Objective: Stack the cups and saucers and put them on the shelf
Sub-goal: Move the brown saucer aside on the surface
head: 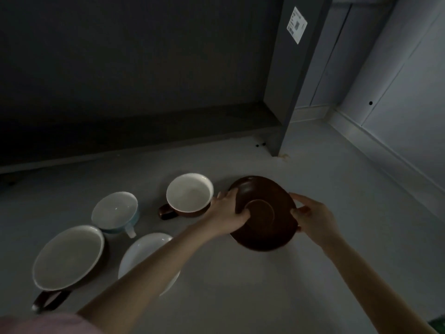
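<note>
A brown saucer (263, 194) is held between both hands just above the grey floor. My left hand (227, 213) grips its left rim, thumb on the inner ring. My right hand (314, 216) grips its right rim. Left of it stands a brown cup (189, 195) with a white inside, handle pointing left. A light blue cup (115, 212) stands further left. A large brown cup (68, 256) with a white inside is at the lower left. A white saucer (142, 251) lies partly under my left forearm.
A dark shelf unit (144, 126) with a low bottom board fills the back, its grey side panel (286, 80) bearing a white label (296, 24). Pale walls (397, 80) with a skirting board run along the right. Open grey floor (240, 285) lies in front.
</note>
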`<action>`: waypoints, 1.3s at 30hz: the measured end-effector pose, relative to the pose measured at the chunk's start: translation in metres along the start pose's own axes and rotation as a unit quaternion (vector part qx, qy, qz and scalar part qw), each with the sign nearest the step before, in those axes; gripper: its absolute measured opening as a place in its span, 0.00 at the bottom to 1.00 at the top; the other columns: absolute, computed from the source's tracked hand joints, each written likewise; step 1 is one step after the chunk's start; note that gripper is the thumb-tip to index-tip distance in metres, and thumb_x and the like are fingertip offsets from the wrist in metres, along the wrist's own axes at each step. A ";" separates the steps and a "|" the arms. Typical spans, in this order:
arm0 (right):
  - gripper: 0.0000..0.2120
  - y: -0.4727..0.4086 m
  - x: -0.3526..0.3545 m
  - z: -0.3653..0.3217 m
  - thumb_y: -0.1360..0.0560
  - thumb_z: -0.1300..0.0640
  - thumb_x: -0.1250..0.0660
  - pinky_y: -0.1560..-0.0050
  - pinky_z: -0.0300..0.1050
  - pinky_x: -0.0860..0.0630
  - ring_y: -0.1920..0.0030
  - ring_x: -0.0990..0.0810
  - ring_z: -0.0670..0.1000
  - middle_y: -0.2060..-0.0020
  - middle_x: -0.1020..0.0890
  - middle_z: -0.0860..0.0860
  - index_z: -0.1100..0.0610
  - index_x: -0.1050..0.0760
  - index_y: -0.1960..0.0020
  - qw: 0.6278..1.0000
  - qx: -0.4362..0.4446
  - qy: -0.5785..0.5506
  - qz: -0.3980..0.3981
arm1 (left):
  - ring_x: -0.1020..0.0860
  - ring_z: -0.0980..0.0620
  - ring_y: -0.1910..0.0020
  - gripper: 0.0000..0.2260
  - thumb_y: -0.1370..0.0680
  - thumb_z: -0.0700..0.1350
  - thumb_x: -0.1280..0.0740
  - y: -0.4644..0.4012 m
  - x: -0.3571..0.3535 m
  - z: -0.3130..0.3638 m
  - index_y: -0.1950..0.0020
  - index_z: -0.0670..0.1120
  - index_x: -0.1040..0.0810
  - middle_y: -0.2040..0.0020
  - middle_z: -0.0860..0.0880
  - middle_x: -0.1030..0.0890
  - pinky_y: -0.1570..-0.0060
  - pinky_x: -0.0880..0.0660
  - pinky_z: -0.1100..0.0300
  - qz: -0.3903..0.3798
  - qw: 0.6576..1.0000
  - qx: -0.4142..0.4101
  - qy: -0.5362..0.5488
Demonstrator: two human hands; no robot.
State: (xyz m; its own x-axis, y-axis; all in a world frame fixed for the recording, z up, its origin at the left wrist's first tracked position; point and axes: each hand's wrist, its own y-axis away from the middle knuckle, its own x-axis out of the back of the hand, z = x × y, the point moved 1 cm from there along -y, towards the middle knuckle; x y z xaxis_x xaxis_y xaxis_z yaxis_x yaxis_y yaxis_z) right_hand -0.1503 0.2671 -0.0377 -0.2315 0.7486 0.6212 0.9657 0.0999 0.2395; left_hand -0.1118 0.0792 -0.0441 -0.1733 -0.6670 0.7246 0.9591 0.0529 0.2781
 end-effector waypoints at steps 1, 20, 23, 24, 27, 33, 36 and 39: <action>0.18 -0.005 0.001 0.000 0.25 0.64 0.40 0.50 0.50 0.20 0.61 0.19 0.57 0.60 0.19 0.57 0.52 0.28 0.37 1.000 0.005 0.000 0.001 | 0.35 0.39 0.33 0.30 0.30 0.54 0.39 -0.006 -0.001 0.002 0.31 0.44 0.40 0.34 0.38 0.31 0.32 0.37 0.47 0.002 1.000 0.003 -0.006; 0.22 -0.047 -0.026 0.002 0.25 0.61 0.41 0.43 0.51 0.28 0.42 0.28 0.62 0.41 0.28 0.62 0.55 0.35 0.31 0.991 0.022 0.131 0.005 | 0.37 0.37 0.32 0.28 0.27 0.51 0.39 -0.049 -0.013 -0.012 0.30 0.42 0.44 0.31 0.37 0.34 0.33 0.42 0.49 0.000 0.997 0.047 -0.062; 0.19 -0.044 -0.024 0.002 0.26 0.61 0.40 0.38 0.53 0.30 0.40 0.29 0.61 0.39 0.31 0.62 0.57 0.31 0.35 0.992 0.018 0.121 0.015 | 0.40 0.38 0.31 0.29 0.26 0.50 0.40 -0.047 -0.014 -0.008 0.29 0.42 0.45 0.30 0.38 0.37 0.32 0.42 0.49 -0.008 0.997 0.033 -0.068; 0.19 -0.043 -0.024 0.000 0.26 0.61 0.39 0.36 0.53 0.31 0.39 0.30 0.61 0.39 0.32 0.61 0.57 0.30 0.36 0.992 0.020 0.123 0.013 | 0.41 0.38 0.31 0.29 0.26 0.50 0.40 -0.044 -0.013 -0.006 0.29 0.42 0.46 0.30 0.38 0.38 0.31 0.43 0.49 -0.013 0.997 0.029 -0.067; 0.18 -0.038 -0.026 -0.010 0.26 0.61 0.39 0.37 0.53 0.30 0.41 0.28 0.61 0.40 0.30 0.61 0.57 0.30 0.36 0.993 0.036 0.116 0.002 | 0.43 0.39 0.29 0.28 0.25 0.49 0.41 -0.033 -0.008 0.001 0.28 0.43 0.46 0.28 0.39 0.41 0.31 0.43 0.50 -0.025 0.998 0.017 -0.062; 0.13 -0.017 -0.043 -0.033 0.25 0.63 0.40 0.64 0.29 0.35 0.53 0.23 0.51 0.51 0.21 0.52 0.58 0.25 0.43 0.989 0.105 0.080 -0.074 | 0.24 0.43 0.41 0.17 0.25 0.48 0.40 0.013 0.007 0.001 0.39 0.44 0.27 0.40 0.41 0.22 0.43 0.29 0.56 -0.007 1.000 -0.024 -0.016; 0.13 -0.003 -0.060 -0.039 0.27 0.66 0.40 0.60 0.26 0.32 0.54 0.21 0.51 0.58 0.22 0.50 0.55 0.21 0.49 0.984 0.115 0.054 -0.123 | 0.21 0.44 0.48 0.27 0.35 0.58 0.48 0.042 0.012 -0.021 0.51 0.42 0.22 0.50 0.40 0.18 0.48 0.25 0.52 -0.010 1.000 -0.007 0.009; 0.10 0.014 -0.085 -0.044 0.28 0.64 0.37 0.61 0.33 0.30 0.57 0.23 0.47 0.61 0.21 0.49 0.56 0.21 0.50 0.974 0.114 0.066 -0.186 | 0.21 0.46 0.48 0.22 0.32 0.55 0.45 0.068 0.018 -0.051 0.51 0.42 0.22 0.49 0.42 0.18 0.48 0.27 0.54 0.011 0.999 0.044 0.015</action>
State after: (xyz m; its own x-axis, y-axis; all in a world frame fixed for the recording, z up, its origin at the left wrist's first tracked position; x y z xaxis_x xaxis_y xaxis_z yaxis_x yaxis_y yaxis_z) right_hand -0.1222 0.1762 -0.0545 -0.5688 0.5436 0.6172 0.8096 0.5025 0.3036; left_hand -0.0378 0.0328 -0.0446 -0.1448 -0.6866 0.7125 0.9389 0.1319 0.3178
